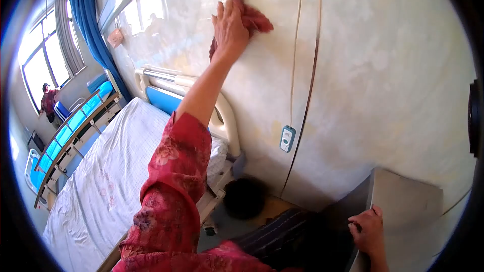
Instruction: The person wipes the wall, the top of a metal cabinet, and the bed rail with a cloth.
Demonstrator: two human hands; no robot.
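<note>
Cloth (pixel 256 19) sits against wall (pixel 383 70) under open left hand (pixel 231 29), right hand (pixel 369 230) gripping cabinet (pixel 411 196) edge; looks mid-wipe, next stroke needs even pressure.

So there's a bed (pixel 108 171) with a rumpled white sheet (pixel 101 166) and a cream headboard with a blue panel (pixel 162 99), and past it a second bed (pixel 75 121) with a bright blue mattress and a brownish side rail (pixel 65 153). Over by the window (pixel 43 53) you've got a long blue curtain (pixel 85 15), a grey one (pixel 68 35), and a person (pixel 49 102) in a dark cap and reddish patterned top. Oh, and a teal handset (pixel 287 138) dangles on a pale cord (pixel 296 45), plus some dark roundish thing (pixel 244 199) down low, maybe a stool or bin, too shadowy to tell tbh.
</note>
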